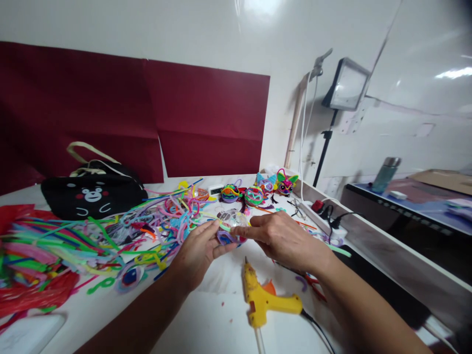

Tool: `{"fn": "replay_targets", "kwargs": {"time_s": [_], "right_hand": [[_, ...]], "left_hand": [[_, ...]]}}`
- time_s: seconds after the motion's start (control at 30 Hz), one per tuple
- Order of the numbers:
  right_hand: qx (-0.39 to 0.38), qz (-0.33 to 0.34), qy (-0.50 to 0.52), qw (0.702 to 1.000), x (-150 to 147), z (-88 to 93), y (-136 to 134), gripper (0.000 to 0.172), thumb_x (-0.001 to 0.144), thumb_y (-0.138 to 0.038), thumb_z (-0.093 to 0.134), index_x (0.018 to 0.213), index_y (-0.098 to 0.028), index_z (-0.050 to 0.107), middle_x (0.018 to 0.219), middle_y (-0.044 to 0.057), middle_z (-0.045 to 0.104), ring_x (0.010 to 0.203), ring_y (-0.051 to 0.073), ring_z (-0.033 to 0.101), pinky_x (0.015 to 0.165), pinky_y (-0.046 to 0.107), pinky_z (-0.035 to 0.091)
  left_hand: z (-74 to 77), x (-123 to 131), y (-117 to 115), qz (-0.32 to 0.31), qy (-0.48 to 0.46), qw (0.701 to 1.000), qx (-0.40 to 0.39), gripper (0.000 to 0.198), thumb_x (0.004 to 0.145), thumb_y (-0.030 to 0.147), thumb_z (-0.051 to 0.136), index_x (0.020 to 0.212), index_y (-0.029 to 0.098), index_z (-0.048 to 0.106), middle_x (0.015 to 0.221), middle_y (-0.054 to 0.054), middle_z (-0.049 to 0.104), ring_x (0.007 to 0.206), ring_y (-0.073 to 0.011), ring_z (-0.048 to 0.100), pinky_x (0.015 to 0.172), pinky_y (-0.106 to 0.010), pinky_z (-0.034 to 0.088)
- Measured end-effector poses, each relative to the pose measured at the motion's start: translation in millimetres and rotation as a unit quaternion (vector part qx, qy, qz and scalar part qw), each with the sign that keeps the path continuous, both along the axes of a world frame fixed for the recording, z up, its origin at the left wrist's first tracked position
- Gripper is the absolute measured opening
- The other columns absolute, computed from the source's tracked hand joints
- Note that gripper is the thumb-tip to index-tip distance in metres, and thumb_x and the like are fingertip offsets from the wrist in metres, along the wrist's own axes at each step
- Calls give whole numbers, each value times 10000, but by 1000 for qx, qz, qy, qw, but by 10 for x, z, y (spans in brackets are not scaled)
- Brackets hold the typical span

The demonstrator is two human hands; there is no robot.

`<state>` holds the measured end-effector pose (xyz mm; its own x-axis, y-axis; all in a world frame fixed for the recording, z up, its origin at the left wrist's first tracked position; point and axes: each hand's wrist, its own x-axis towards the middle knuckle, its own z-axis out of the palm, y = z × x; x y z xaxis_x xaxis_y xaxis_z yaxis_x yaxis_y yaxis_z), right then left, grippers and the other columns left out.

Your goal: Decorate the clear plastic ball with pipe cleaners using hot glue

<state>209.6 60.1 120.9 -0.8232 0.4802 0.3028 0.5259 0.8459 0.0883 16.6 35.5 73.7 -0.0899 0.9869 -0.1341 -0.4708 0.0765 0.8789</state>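
Over the table's middle, my left hand point(199, 248) is closed around a clear plastic ball point(236, 217) from the left and below. Coloured pipe cleaners wrap the ball's lower part. A pale green pipe cleaner point(224, 227) runs across its front by my left thumb. My right hand point(276, 236) reaches in from the right with its fingers bent together, the index fingertip on that pale green strip; its thumb is mostly hidden. Just below the hands lies a yellow hot glue gun point(260, 295), nozzle pointing away from me, a glue stick out of its back.
Loose pipe cleaners point(92, 241) heap over the left side, beside a black bag point(94, 196). Several finished-looking pipe-cleaner balls point(254, 195) stand behind the hands. A power strip point(324, 221) lies along the right edge, near a black flat object point(379, 285) and a lamp point(348, 83).
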Motion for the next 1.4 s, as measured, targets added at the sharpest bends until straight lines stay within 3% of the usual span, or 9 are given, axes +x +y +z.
{"fn": "replay_targets", "kwargs": {"time_s": [0.57, 0.83, 1.23, 1.4], "right_hand": [[3, 11, 4, 1000, -1, -27, 16, 463, 878, -45, 506, 1244, -296, 638, 798, 20, 667, 613, 113, 516, 544, 294, 194], [0, 8, 1, 1000, -15, -30, 26, 424, 898, -79, 513, 1241, -296, 639, 788, 19, 660, 612, 116, 510, 544, 288, 194], [-7, 17, 22, 1000, 0, -32, 29, 414, 869, -54, 514, 1185, -270, 673, 787, 21, 661, 599, 109, 497, 546, 275, 208], [-32, 31, 37, 998, -9, -46, 42, 397, 876, -68, 532, 1190, -262, 679, 806, 26, 676, 620, 113, 524, 556, 261, 242]], "left_hand": [[-25, -4, 10, 1, -6, 1000, 8, 56, 869, 179, 598, 834, 139, 581, 775, -36, 633, 686, -150, 652, 728, -384, 609], [-52, -27, 25, -15, 13, 999, 26, 102, 860, 218, 612, 925, 144, 638, 912, -87, 685, 793, -195, 688, 716, -346, 602], [-26, -21, 29, 4, -7, 999, 31, 82, 831, 197, 659, 879, 139, 628, 864, -47, 692, 721, -141, 678, 719, -302, 602], [-21, -25, 29, 0, -6, 1000, 30, 104, 839, 208, 650, 912, 135, 631, 927, -79, 700, 757, -167, 687, 706, -330, 610]]}}
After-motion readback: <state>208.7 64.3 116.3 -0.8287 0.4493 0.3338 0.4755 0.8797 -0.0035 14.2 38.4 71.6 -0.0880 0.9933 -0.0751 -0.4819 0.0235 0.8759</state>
